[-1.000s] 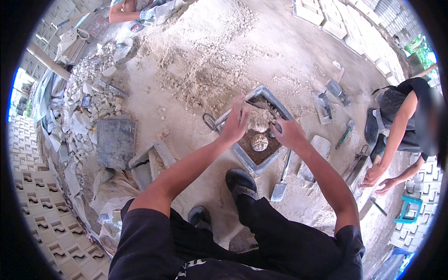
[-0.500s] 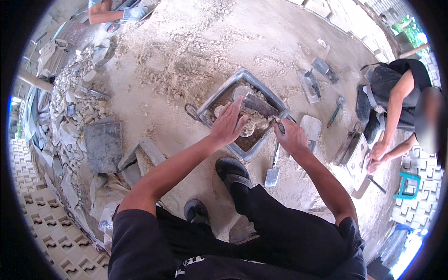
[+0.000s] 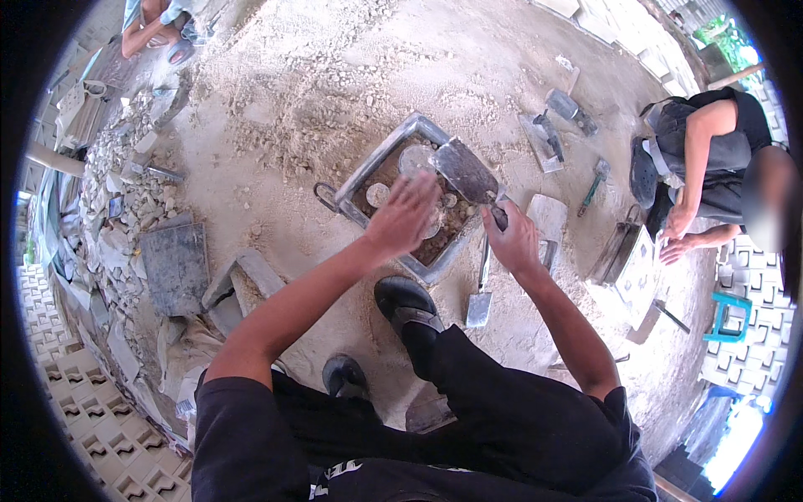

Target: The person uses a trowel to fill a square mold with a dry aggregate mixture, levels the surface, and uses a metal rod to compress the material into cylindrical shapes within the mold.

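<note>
A grey metal frame mould (image 3: 386, 149), shaped like a tilted square with a ring handle at its left corner, lies on the ground before me. Inside it are loose earthy crumbs and pale round discs (image 3: 378, 195). Over the mould hovers my left hand (image 3: 405, 216), fingers stretched out and slightly blurred, holding nothing; it hides part of the contents. My right hand (image 3: 514, 241) is closed around the dark handle of a trowel (image 3: 467, 173). The flat, dirty blade is raised above the mould's right part.
A small spatula (image 3: 479, 309) lies right of my shoe. Farther right are a grey block (image 3: 548, 219), a green-handled tool (image 3: 595, 188) and a crouching person (image 3: 711, 159) beside another mould. Rubble (image 3: 125, 243) and a dark slab (image 3: 176, 266) are at left. Another person (image 3: 153, 29) squats far left.
The lump of crumbly mix on the trowel has dropped into the mould, leaving the blade nearly bare. My left hand has shifted slightly left and lower. The far-left person's arm has drawn back.
</note>
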The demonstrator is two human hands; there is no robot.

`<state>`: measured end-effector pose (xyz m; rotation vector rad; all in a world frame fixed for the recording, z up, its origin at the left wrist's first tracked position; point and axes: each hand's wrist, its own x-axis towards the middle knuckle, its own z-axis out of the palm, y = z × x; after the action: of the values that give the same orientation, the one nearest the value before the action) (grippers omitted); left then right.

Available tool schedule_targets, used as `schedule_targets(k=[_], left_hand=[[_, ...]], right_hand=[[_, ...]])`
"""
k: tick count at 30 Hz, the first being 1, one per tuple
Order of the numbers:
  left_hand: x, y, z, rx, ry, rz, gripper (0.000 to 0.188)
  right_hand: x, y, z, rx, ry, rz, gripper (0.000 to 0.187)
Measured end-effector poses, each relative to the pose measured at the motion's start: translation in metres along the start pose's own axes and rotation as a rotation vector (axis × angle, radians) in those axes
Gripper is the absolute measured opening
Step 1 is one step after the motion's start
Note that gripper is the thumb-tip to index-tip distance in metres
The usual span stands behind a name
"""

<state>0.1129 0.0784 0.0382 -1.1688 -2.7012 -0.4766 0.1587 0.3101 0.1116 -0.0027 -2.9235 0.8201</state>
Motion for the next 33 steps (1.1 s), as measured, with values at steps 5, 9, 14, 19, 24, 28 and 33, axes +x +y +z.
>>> schedule_targets(k=[5, 9, 14, 19, 24, 28, 33], left_hand=[[0.008, -0.021, -0.010, 0.026, 0.030, -0.136, 0.066], [0.006, 0.019, 0.001, -0.165, -0.023, -0.059, 0.072], [0.015, 0.026, 0.000, -0.052, -0.029, -0.032, 0.073], [0.018, -0.005, 0.001, 0.022, 0.040, -0.030, 0.072], [0.009, -0.057, -0.012, 0.096, 0.058, -0.364, 0.069], [0.007, -0.079, -0.010, -0.195, 0.062, -0.580, 0.071], [0.018, -0.131, -0.012, -0.227, 0.051, -0.879, 0.074]], right_hand=[[0.003, -0.002, 0.014, 0.136, 0.021, -0.005, 0.032], [0.005, 0.002, 0.022, 0.207, 0.073, 0.033, 0.036], [0.004, 0.005, 0.018, 0.149, 0.102, 0.073, 0.038], [0.009, -0.012, 0.015, 0.178, -0.016, 0.080, 0.043], [0.031, -0.030, 0.020, 0.133, -0.112, 0.119, 0.048], [0.088, -0.050, 0.015, 0.086, -0.105, -0.009, 0.046], [0.201, -0.043, 0.031, -0.091, -0.156, -0.210, 0.040]])
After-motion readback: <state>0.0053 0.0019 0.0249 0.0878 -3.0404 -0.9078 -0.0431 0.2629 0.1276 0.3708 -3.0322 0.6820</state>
